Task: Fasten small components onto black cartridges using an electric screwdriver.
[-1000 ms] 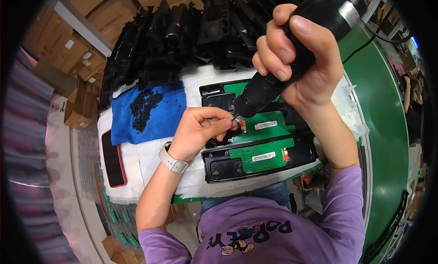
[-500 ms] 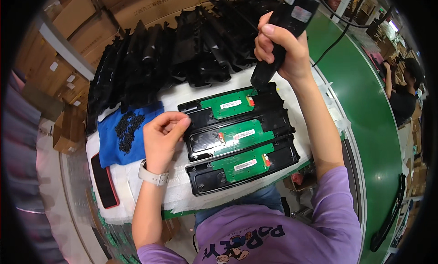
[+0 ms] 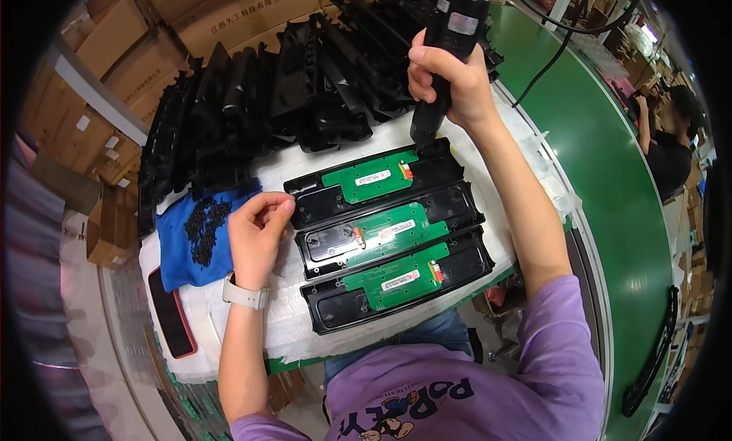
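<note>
In my right hand (image 3: 450, 78) is a black corded electric screwdriver (image 3: 451, 37), held nearly upright with fingers wrapped round it. Its tip comes down at the right part of the farthest black plastic panel (image 3: 313, 210), by the green circuit board (image 3: 371, 178) lying in it. My left hand (image 3: 259, 227) is pinched at that panel's left end; whatever sits between the fingertips is too small to make out. Nearer to me lie a middle panel (image 3: 450, 205) and a near panel (image 3: 335, 311), each with its own green board. Small dark screws (image 3: 204, 229) are heaped on a blue cloth (image 3: 174, 246) beside my left hand.
Black plastic parts (image 3: 305, 82) are piled along the far side, before cardboard boxes (image 3: 244, 17). A red-edged phone (image 3: 174, 319) lies at left on the white padded table cover (image 3: 293, 330). To the right runs a green surface (image 3: 618, 204); a person (image 3: 675, 143) is beyond it.
The screwdriver has become more upright, its tip staying at the far panel's right part. The panels and both hands sit a little further left in the picture. The left hand keeps its pinch.
</note>
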The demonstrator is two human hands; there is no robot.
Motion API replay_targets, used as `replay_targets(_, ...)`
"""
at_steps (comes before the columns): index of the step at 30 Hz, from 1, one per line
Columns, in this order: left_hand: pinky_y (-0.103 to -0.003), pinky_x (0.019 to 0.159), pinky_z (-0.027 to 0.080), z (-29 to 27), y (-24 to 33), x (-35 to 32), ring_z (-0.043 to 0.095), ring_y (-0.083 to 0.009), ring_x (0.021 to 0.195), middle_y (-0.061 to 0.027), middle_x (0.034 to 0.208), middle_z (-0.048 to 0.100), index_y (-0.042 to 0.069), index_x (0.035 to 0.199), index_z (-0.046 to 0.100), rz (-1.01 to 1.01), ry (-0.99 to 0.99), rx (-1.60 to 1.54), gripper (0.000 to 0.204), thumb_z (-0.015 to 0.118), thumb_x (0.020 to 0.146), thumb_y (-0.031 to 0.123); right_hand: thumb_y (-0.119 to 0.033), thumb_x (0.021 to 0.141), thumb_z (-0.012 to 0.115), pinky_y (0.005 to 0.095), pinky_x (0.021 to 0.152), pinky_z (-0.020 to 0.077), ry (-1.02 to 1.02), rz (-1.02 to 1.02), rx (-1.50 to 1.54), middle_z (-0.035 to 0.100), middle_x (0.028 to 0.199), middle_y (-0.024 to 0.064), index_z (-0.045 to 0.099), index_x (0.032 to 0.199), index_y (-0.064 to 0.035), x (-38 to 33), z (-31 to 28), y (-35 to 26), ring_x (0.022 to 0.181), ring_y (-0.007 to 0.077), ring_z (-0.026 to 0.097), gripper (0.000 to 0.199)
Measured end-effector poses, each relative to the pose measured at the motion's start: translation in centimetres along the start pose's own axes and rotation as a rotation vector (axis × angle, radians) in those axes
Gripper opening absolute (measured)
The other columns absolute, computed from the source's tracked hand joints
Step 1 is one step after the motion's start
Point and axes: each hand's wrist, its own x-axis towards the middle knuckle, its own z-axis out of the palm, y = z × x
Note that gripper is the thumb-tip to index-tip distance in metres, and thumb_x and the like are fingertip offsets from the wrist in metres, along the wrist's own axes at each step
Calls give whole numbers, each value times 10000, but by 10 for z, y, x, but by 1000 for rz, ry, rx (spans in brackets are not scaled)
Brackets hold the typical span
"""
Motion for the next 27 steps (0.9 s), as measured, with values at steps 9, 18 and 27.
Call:
replay_targets(9,-157,456,326,1,-16,3,430,-14,493,47,588,534,-4,812,640,-41,-45,33,88,647,800,83,-123,721,599,242,399,338,-62,-6,-85,441,480,30,498,635,-16,-1,9,-2,375,105,412,171)
replay_targets(18,-159,472,296,8,-2,-6,397,-22,521,2,677,582,-4,820,612,-30,60,-94,155,560,873,132,-181,780,554,239,430,340,-131,-124,-42,418,511,2,500,821,-12,-26,26,-22,393,91,400,182)
replay_targets(27,-158,485,370,28,32,-30,463,-40,528,-75,743,637,-41,875,610,-146,-341,-356,91,586,832,36,-240,869,401,303,482,394,-274,-161,697,442,565,24,522,966,-57,-52,51,-39,411,124,411,240)
